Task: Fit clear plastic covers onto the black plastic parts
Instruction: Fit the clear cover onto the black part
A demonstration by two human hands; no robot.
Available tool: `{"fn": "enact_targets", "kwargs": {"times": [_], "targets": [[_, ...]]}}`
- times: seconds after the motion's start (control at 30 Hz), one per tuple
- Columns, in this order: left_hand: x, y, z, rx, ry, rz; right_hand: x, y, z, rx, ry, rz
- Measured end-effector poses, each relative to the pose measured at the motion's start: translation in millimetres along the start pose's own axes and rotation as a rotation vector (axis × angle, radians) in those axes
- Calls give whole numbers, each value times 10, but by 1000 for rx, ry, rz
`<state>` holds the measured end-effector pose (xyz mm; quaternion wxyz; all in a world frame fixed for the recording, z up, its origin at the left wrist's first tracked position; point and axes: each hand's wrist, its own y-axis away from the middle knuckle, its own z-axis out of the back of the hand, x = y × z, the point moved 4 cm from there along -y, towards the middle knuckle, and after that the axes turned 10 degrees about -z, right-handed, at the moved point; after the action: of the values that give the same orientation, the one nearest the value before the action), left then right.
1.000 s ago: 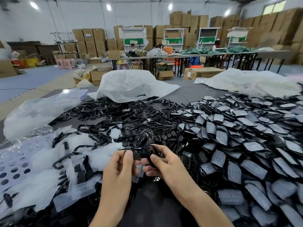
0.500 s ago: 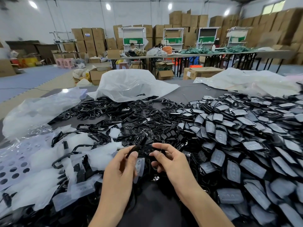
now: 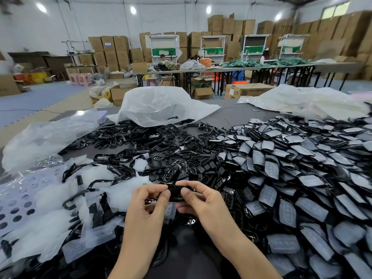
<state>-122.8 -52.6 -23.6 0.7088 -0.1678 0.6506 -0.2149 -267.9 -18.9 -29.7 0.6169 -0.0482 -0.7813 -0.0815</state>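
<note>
Part [image 3: 175, 191] held in air between both hands, just in front of heap of bare parts. Left hand [image 3: 147, 204] pinches its left end, thumb and forefinger curled; right hand [image 3: 201, 200] pinches right end the same way. Part likely light, stiff, glossy, so slippery: grip by edges. Loose covers [image 3: 94, 234] at left look thin, bendy, easily creased. Fingers hide most of part; cannot tell if cover is on it

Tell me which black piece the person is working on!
Find the big grey table heaped with black parts, then look at its near middle, where two hands meet. The black piece is pinched between the left hand and the right hand; all the others lie loose in heaps.
</note>
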Motion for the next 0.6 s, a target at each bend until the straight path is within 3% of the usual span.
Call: {"fn": "enact_targets", "kwargs": {"times": [0.13, 0.23, 0.3, 0.43, 0.6], "targets": [[14, -20, 2, 37, 170, 82, -10, 6, -27, 50, -114, -56], [8, -42, 9, 125, 166, 80, -17, 18, -42, 73, -123, -67], [7, -40, 30, 172, 2, -3, -26, 27, -59, 84, -75, -61], [-85, 6, 45, 189, -592, -342, -22, 27, -59, 19, 124, -6], [-70, -11, 85, 183, -780, -453, 56, 26, 111, -220, 258, 117]]}}
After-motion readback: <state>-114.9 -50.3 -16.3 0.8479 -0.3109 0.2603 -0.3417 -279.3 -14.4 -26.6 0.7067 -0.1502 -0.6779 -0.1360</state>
